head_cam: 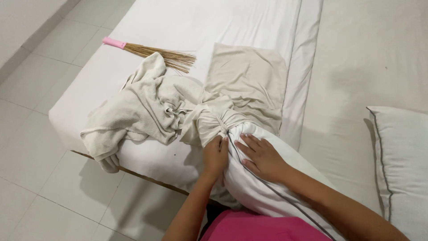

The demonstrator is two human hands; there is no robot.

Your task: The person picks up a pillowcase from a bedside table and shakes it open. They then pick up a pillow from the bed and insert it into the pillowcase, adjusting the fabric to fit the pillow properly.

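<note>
1. Left hand point(216, 154) fingers curled shut, clamped on the bunched edge of the cream pillowcase point(232, 96), right at the pillow's end.
2. Right hand point(263, 157) lies on the white pillow point(263, 187), fingers spread apart and flat, tips just beside the gathered cloth; not gripping anything.
3. Pillow runs from the person's lap up and away to the fingers; its long axis points toward the pillowcase. The gathered mouth sits directly ahead of both sets of fingers, touching the left ones. Left hand nearer the cloth.
4. Rest of the pillowcase lies flat on the bed point(187, 22) beyond the fingers.
5. Crumpled cream towel or sheet point(138, 107) left of the fingers, hanging over the bed edge.
6. Stick broom with pink handle point(147, 50) farther off, beyond the crumpled cloth.
7. Second pillow point(401, 156) well right, cut off by frame.
8. Hidden: left fingertips buried in folds; pillow's near end cut off; how far the pillow is inside, cannot tell.
</note>
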